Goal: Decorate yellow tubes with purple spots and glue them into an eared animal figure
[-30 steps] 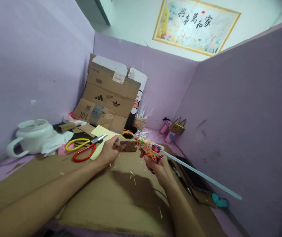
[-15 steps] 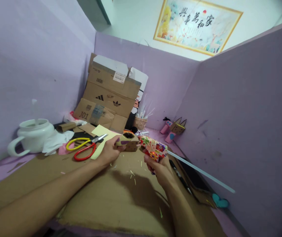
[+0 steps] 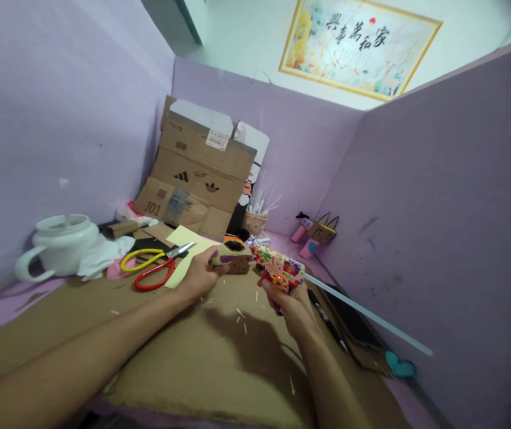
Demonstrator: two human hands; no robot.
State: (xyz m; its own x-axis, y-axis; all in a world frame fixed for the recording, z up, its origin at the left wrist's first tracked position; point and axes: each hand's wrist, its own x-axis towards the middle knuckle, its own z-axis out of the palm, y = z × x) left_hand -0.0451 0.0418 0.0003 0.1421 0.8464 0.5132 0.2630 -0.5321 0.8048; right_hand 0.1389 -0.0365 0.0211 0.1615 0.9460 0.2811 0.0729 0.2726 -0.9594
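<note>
Cardboard sheet (image 3: 219,357): covers the table, flecked with scraps. Boxes (image 3: 201,173): flattened, leaning on the back wall. Pot (image 3: 61,241): white, far left. Scissors (image 3: 152,268): red and yellow handles, left of the hands. Glue gun (image 3: 279,271): floral, red light lit, glue stick (image 3: 367,316) trailing right; right hand (image 3: 288,301) closed around its grip, nozzle at the craft piece. Craft piece (image 3: 232,257): small cardboard, above the sheet's centre, pinched in the left hand (image 3: 199,275).
</note>
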